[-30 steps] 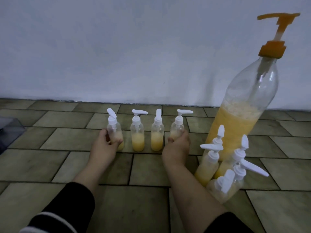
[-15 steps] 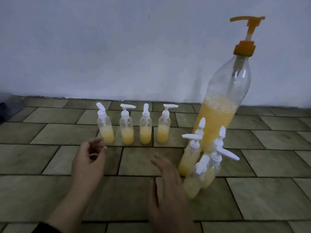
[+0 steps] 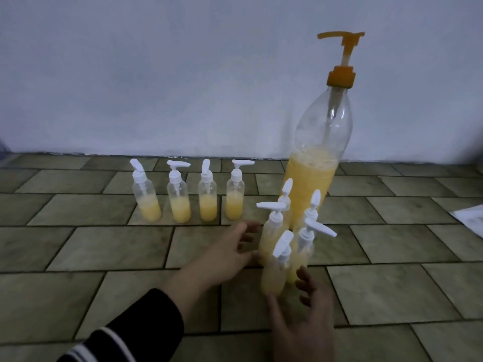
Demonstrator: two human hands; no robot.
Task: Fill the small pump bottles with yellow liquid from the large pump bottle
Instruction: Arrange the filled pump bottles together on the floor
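Observation:
A tall clear bottle with an orange pump (image 3: 320, 163) stands by the wall, about half full of yellow liquid. A row of small white-pump bottles (image 3: 193, 197), each part-filled with yellow, stands to its left. A cluster of several more small bottles (image 3: 287, 239) sits in front of the large one. My left hand (image 3: 230, 254) reaches toward the cluster's left side, fingers spread and relaxed, just short of a bottle. My right hand (image 3: 303, 317) is below the nearest small bottle (image 3: 274, 273), fingers open on either side of its base, holding nothing.
The floor is olive-green tile (image 3: 104, 257) meeting a pale wall (image 3: 183, 87) behind the bottles. A white sheet of paper (image 3: 470, 220) lies at the right edge. A dark object (image 3: 4, 147) shows at the far left by the wall.
Both hands left the row of bottles and pulled back, then moved right toward the front cluster. The view shifted right, so the bottles now sit further left in frame.

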